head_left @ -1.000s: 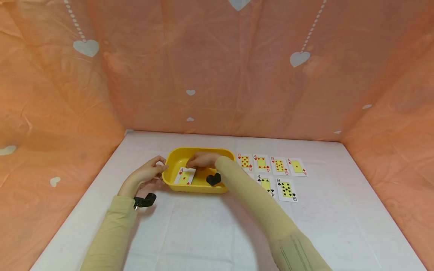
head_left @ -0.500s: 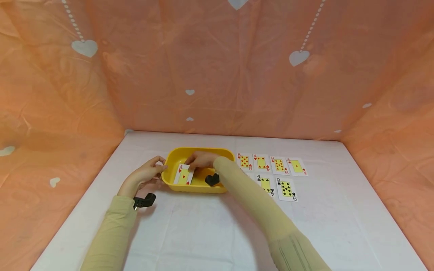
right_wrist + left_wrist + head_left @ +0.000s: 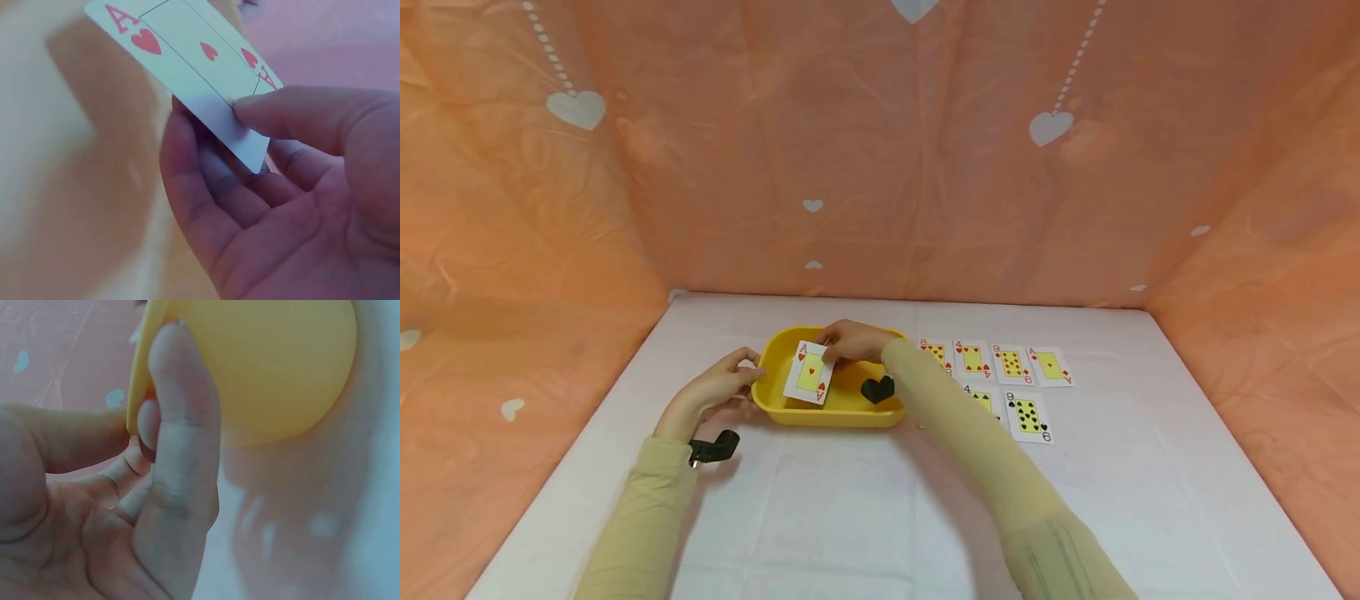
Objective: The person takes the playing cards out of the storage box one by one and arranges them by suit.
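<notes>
In the head view a yellow plastic tub [image 3: 835,419] stands on the white-covered table. My left hand [image 3: 715,388] grips its left rim; the left wrist view shows the thumb on one side of the rim [image 3: 142,362] and fingers on the other. Over the tub, my right hand [image 3: 856,342] pinches an ace of hearts [image 3: 810,372] by its right edge. This playing card is face up and tilted. From the right wrist, the thumb [image 3: 281,112] presses on the card's face, with fingers behind it. The right hand and sleeve hide part of the tub's inside.
Right of the tub, playing cards lie face up in two rows. Behind are an eight of hearts [image 3: 933,353], four of hearts [image 3: 972,360], nine of diamonds [image 3: 1012,365] and ace of diamonds [image 3: 1051,367]. A four of clubs [image 3: 981,400], partly under the right sleeve, and nine of spades [image 3: 1028,417] lie in front.
The ace of hearts has come up from inside the tub, pinched in my right hand, which has risen slightly. My left hand keeps its hold on the rim.
</notes>
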The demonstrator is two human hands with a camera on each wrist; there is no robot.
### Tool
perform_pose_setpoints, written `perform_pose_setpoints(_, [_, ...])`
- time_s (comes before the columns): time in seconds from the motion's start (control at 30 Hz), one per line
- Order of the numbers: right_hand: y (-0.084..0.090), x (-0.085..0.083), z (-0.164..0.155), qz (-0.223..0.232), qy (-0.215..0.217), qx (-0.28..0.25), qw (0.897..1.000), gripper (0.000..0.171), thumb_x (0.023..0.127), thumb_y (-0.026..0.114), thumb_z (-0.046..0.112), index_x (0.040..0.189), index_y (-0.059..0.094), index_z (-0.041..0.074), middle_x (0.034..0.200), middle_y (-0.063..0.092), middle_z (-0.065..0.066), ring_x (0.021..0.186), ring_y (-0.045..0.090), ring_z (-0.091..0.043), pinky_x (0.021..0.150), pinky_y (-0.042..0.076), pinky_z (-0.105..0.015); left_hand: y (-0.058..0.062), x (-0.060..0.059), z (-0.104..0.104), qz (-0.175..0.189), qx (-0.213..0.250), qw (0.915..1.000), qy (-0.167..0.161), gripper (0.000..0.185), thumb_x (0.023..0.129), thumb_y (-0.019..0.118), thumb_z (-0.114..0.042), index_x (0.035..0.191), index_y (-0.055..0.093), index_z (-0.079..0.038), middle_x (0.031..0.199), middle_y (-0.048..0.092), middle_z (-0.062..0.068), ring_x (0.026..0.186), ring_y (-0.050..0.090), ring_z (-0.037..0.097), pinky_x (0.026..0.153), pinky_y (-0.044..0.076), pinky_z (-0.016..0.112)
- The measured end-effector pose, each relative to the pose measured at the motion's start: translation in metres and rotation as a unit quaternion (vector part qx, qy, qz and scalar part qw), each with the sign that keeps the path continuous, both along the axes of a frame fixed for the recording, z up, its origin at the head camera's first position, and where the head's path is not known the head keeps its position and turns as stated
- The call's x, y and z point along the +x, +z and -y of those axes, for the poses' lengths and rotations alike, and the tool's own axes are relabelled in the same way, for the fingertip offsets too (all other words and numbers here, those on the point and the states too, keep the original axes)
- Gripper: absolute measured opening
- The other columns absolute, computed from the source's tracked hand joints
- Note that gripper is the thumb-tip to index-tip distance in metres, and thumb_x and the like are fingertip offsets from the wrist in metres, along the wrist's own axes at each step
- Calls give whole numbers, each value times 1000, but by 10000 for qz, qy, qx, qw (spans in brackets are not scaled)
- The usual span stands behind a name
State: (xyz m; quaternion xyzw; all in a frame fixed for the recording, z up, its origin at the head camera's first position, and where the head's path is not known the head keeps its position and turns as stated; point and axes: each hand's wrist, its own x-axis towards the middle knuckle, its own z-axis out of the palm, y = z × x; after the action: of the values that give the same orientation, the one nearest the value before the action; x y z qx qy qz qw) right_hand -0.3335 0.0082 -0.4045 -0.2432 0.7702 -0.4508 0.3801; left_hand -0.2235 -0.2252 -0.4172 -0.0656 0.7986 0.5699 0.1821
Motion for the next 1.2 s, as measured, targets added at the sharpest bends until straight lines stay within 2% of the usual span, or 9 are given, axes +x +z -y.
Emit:
perform_pose_setpoints(0.2, [14,-3,-25,88,-219,-327,9992,33,93,57,-1,125,54,1,110,60,-14,91,63,-26,78,55,-35,0,-1,1,-26,22,10000,-80,24,101,48,-19,116,36,-5,80,58,6,66,59,18,57,48,27])
perform_pose_setpoints(0.4, [27,-3,-61,99,-337,-849,9958,31,93,56,-2,124,55,0,111,61,-16,93,63,-27,81,54,-39,1,0,4,-90,60,9998,-156,25,101,49,-19,116,36,-4,79,58,6,65,57,17,57,49,26])
perform_pose_setpoints(0.67, [40,-1,-118,-217,-581,-997,9931,31,93,56,0,124,55,2,115,62,-14,96,61,-27,86,51,-44,1,2,10,8,25,10000,-67,23,102,48,-19,116,35,-5,79,57,7,67,59,20,60,50,27])
perform_pose_setpoints(0.83, [38,2,-157,-413,-642,-928,9928,30,94,56,3,123,55,3,116,62,-13,95,61,-27,87,50,-46,2,1,10,-22,35,10000,-48,25,101,48,-20,117,35,-4,79,57,6,67,59,18,61,52,28])
perform_pose_setpoints(1.03, [25,14,-206,-502,-800,-783,9925,29,94,54,2,123,55,1,114,62,-15,90,61,-26,85,50,-48,3,3,9,-71,136,9998,-109,25,102,48,-18,116,34,-3,78,56,6,65,58,17,61,53,29])
perform_pose_setpoints(1.2, [13,22,-250,-463,-1106,-638,9907,31,93,55,3,124,52,-1,116,61,-14,93,63,-25,82,52,-43,3,2,9,-91,195,9997,-111,24,102,48,-17,116,34,-3,79,55,6,66,57,17,63,54,30])
